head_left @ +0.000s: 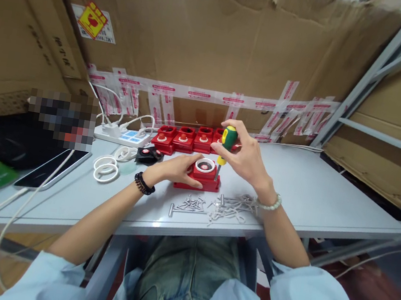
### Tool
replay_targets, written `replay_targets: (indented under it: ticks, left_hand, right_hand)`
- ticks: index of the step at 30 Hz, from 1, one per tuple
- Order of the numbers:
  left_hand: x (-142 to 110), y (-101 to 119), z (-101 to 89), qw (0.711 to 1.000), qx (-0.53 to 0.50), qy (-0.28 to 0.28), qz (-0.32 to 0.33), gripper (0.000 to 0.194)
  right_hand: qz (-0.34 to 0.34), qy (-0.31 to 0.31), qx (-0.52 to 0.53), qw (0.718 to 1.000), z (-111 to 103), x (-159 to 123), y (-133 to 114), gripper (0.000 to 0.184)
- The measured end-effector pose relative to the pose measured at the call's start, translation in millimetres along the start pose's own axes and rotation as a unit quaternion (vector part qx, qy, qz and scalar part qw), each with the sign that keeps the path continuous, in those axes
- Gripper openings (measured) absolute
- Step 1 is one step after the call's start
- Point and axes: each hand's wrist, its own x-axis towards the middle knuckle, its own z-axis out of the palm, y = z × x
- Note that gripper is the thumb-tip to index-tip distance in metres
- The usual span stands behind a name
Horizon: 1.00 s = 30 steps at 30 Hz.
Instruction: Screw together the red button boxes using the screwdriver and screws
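Note:
A red plastic housing (207,184) with a white ring (204,166) on top lies on the table in front of me. My left hand (178,168) is closed around its left side, thumb and fingers resting against it. In my right hand (248,158) is a screwdriver (230,137) with a green and yellow handle, held upright. Its metal shaft points down to the housing's right corner; whether a screw sits under the tip cannot be made out. Just below the housing are a pile of small screws (192,203) and small silver hammers (176,209).
Several red housings (184,140) stand in a row behind. White rings (106,170), black parts (149,155) and a white power strip (126,136) are to the left. A tablet-like device (50,169) and cables lie farther left. Cardboard (218,36) walls the back; a metal frame (371,80) stands right.

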Motion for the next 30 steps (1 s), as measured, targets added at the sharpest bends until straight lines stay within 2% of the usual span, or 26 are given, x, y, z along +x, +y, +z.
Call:
replay_targets:
  ticks: [3,5,9,12,15,18,19,21,24,26,28,30]
  left_hand:
    - [0,0,-0.4,1.0,0.0,-0.002,0.001,0.074]
    - [0,1,-0.5,1.0,-0.004,-0.003,0.004,0.075]
    - [0,1,0.4,1.0,0.0,0.001,0.0,0.079]
    - [0,0,0.8,1.0,0.003,-0.001,-0.003,0.081]
    - [0,0,0.4,1.0,0.005,-0.002,0.0,0.079]
    - [0,0,-0.1,1.0,0.002,-0.003,0.001,0.078]
    - [0,0,-0.1,1.0,0.0,-0.003,0.001,0.079]
    - [0,0,-0.1,1.0,-0.003,-0.003,-0.001,0.079]
    - [0,1,0.0,1.0,0.0,-0.001,0.002,0.077]
    - [0,1,0.0,1.0,0.005,0.001,0.002,0.077]
    - [0,1,0.0,1.0,0.008,-0.001,-0.001,0.078]
    - [0,1,0.1,1.0,0.011,0.0,-0.004,0.08]
  right_hand:
    - [-0.011,-0.111,0.128,0.985,-8,0,3,0.05]
    - [-0.005,-0.134,0.152,0.979,-8,0,3,0.05]
    - [0.004,-0.006,0.019,1.0,8,-1,-2,0.044]
    - [-0.011,0.025,-0.028,0.999,14,-2,-5,0.046]
    - [-0.01,-0.029,0.035,0.999,4,-2,-2,0.044]
    - [-0.003,-0.14,0.158,0.977,-10,0,3,0.05]
    - [0.0,-0.153,0.179,0.972,-12,0,4,0.051]
    - [0.007,-0.123,0.166,0.978,-10,1,5,0.049]
    - [0.024,-0.008,0.046,0.999,3,1,3,0.042]
    - [0.03,0.044,-0.027,0.998,10,0,2,0.038]
    - [0.031,0.061,-0.057,0.996,14,0,2,0.036]
    - [0.031,0.042,-0.04,0.998,11,0,4,0.037]
